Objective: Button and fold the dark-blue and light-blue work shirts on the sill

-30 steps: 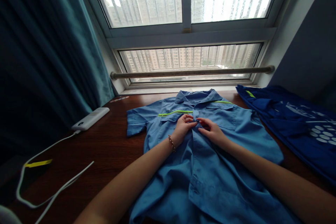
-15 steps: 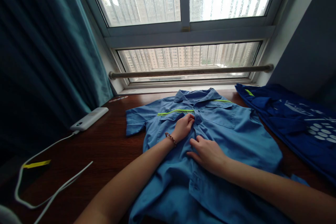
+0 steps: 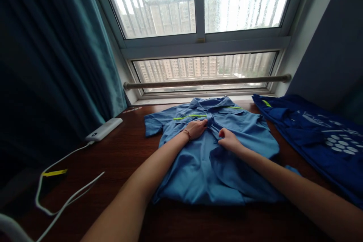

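A light blue short-sleeved shirt [image 3: 195, 174] lies front up on the dark wooden table, its collar towards the window and a yellow-green stripe across the chest. My left hand [image 3: 197, 128], with a beaded bracelet at the wrist, rests on the chest, its fingers closed on the fabric at the front placket below the collar. Slightly lower and to the right, my right hand [image 3: 229, 140] pinches the edge of the shirt's right-hand front panel and holds it raised. Below that hand the panel is folded back loosely. My left fingertips are partly hidden in the cloth.
A darker blue garment [image 3: 309, 132] with white print lies at the right. To the left are a white power bank [image 3: 104, 129], a white cable [image 3: 68, 200] and a yellow strip [image 3: 55, 172]. A window rail [image 3: 207, 82] and curtain [image 3: 96, 45] border the table [image 3: 121, 159].
My right hand has moved up and right, lifting the panel edge. My left hand has shifted slightly left and flattened. The camera view has shifted, now showing the shirt's lower hem.
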A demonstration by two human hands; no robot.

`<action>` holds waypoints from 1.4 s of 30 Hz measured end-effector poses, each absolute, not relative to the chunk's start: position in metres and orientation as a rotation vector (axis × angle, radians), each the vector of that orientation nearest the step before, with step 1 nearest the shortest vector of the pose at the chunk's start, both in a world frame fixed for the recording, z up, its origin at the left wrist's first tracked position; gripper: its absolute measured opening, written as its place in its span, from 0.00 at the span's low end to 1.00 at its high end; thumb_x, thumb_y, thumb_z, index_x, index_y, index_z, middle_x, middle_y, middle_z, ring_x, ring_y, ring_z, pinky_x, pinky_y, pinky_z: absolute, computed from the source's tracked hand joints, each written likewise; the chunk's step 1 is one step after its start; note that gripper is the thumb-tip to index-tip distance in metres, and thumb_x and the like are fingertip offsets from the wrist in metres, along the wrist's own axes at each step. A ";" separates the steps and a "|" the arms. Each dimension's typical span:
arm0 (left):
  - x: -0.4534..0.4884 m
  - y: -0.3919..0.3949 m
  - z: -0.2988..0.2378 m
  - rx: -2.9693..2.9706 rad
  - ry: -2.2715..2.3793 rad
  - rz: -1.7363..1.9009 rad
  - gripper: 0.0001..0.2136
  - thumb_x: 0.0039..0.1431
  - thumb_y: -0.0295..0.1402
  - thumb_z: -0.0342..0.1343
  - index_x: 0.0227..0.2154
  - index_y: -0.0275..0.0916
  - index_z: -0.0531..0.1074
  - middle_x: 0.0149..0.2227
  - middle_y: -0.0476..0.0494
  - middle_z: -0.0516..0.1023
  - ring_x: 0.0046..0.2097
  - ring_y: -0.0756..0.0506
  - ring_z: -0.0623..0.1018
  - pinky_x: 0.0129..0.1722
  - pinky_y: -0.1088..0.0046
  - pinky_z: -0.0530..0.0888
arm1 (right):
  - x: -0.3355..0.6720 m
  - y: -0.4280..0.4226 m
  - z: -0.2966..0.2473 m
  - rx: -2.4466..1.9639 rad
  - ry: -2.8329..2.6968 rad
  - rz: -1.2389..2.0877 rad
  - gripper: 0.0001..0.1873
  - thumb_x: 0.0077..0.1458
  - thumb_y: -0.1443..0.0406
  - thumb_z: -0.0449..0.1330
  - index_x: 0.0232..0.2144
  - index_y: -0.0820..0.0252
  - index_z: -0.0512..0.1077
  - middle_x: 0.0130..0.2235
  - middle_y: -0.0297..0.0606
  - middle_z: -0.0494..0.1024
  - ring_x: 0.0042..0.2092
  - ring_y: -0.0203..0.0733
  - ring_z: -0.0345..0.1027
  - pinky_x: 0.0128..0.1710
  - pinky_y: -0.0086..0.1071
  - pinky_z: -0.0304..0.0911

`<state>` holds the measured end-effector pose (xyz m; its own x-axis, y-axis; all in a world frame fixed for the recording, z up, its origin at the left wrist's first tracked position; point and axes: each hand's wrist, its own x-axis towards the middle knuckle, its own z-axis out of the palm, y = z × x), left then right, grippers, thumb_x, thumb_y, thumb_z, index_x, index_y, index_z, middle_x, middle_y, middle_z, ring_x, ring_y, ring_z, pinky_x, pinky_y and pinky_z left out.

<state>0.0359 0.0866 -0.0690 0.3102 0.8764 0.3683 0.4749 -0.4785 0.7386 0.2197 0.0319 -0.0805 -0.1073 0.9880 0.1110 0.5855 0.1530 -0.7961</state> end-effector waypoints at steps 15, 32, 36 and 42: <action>0.076 0.016 -0.091 2.067 1.327 0.986 0.06 0.41 0.26 0.58 0.22 0.40 0.65 0.30 0.47 0.67 0.31 0.46 0.69 0.34 0.73 0.65 | 0.229 0.022 -0.087 -0.979 -1.349 1.337 0.21 0.33 0.59 0.66 0.29 0.61 0.64 0.25 0.30 0.69 0.28 0.34 0.65 0.27 0.28 0.59; 0.055 0.015 -0.061 1.314 0.970 0.747 0.11 0.43 0.32 0.60 0.27 0.37 0.63 0.19 0.47 0.73 0.21 0.48 0.75 0.22 0.73 0.71 | 0.226 0.014 -0.080 -0.971 -1.353 1.246 0.18 0.40 0.63 0.62 0.36 0.60 0.63 0.31 0.34 0.72 0.31 0.35 0.67 0.28 0.27 0.61; 0.059 0.017 -0.070 1.244 1.019 0.853 0.10 0.41 0.27 0.61 0.25 0.35 0.64 0.16 0.49 0.72 0.18 0.51 0.73 0.20 0.78 0.70 | 0.224 0.011 -0.082 -0.940 -1.493 1.095 0.15 0.40 0.62 0.62 0.32 0.61 0.65 0.32 0.34 0.71 0.35 0.37 0.67 0.35 0.30 0.62; 0.066 0.014 -0.079 1.283 1.064 0.959 0.07 0.41 0.23 0.57 0.24 0.35 0.64 0.14 0.52 0.70 0.17 0.52 0.71 0.18 0.79 0.68 | 0.220 0.006 -0.082 -0.884 -1.528 1.186 0.13 0.40 0.61 0.63 0.29 0.60 0.66 0.27 0.31 0.69 0.31 0.35 0.65 0.33 0.30 0.61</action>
<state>0.0664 0.0135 -0.0794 0.2538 0.9646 -0.0723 0.0285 0.0673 0.9973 0.2200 0.0058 -0.0820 -0.2634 0.9300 0.2563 -0.0178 0.2609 -0.9652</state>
